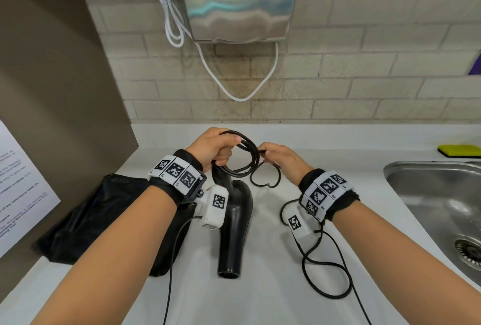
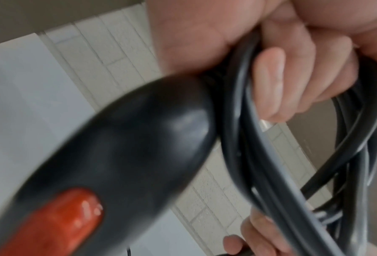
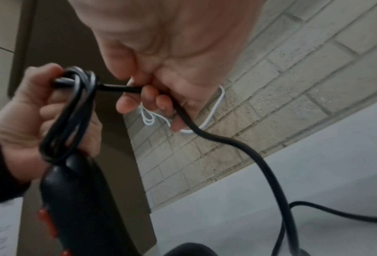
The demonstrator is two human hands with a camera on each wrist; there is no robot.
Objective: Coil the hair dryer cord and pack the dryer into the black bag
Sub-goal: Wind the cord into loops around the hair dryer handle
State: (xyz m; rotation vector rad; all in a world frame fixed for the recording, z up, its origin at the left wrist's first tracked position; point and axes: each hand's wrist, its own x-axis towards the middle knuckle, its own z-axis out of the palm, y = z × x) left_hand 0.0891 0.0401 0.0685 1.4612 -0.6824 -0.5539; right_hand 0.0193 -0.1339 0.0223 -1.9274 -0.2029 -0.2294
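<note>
A black hair dryer (image 1: 235,223) hangs nozzle-down over the white counter (image 1: 338,147), its handle (image 2: 121,138) with a red switch (image 2: 58,223) up by my left hand (image 1: 218,147). That hand grips several loops of the black cord (image 1: 247,158) at the handle's end (image 3: 66,114). My right hand (image 1: 278,158) pinches the cord's free length (image 3: 205,135) just right of the loops. The rest of the cord (image 1: 325,267) trails loose on the counter. The black bag (image 1: 104,220) lies flat at the left, under my left forearm.
A steel sink (image 1: 437,210) is sunk into the counter at the right, a yellow sponge (image 1: 459,150) behind it. A metal hand dryer (image 1: 239,1) with a white cable (image 1: 242,95) hangs on the brick wall. A brown panel (image 1: 52,64) bounds the left.
</note>
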